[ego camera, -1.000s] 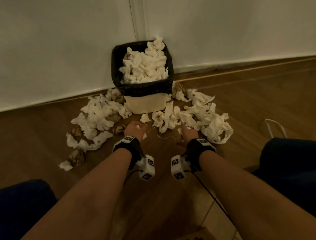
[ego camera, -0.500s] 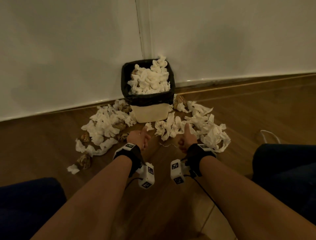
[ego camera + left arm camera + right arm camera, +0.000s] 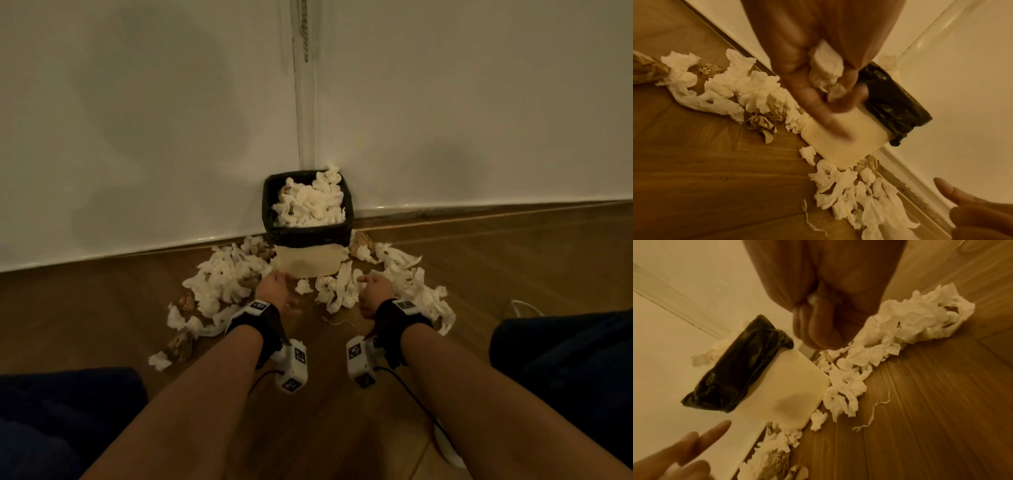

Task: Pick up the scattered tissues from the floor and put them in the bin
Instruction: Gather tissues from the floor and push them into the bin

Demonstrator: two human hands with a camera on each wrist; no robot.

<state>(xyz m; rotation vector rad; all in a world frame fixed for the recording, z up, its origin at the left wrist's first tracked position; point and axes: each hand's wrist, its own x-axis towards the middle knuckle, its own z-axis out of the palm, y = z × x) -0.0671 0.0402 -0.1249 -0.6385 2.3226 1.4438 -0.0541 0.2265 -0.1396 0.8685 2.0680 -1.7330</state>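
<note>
A cream bin (image 3: 308, 265) with a black liner stands in the wall corner, heaped with white tissues (image 3: 310, 202). More tissues lie scattered on the wooden floor to its left (image 3: 222, 277) and right (image 3: 407, 284). My left hand (image 3: 274, 287) hovers just in front of the bin (image 3: 859, 146) and grips a white tissue wad (image 3: 826, 71) in its curled fingers. My right hand (image 3: 375, 287) is beside it, curled into a fist (image 3: 822, 331) with a sliver of white tissue (image 3: 813, 297) showing between the fingers.
Brown crumpled paper balls (image 3: 178, 346) lie among the left pile. A small loose tissue (image 3: 303, 286) and a thin tissue strip (image 3: 337, 322) lie between my hands. A white cable (image 3: 524, 305) is on the floor at right. My dark-clad knees (image 3: 68, 411) flank the view.
Both hands have lifted off the floor and moved forward toward the bin, each closed on tissue picked up there. The head view has tilted up, showing more wall.
</note>
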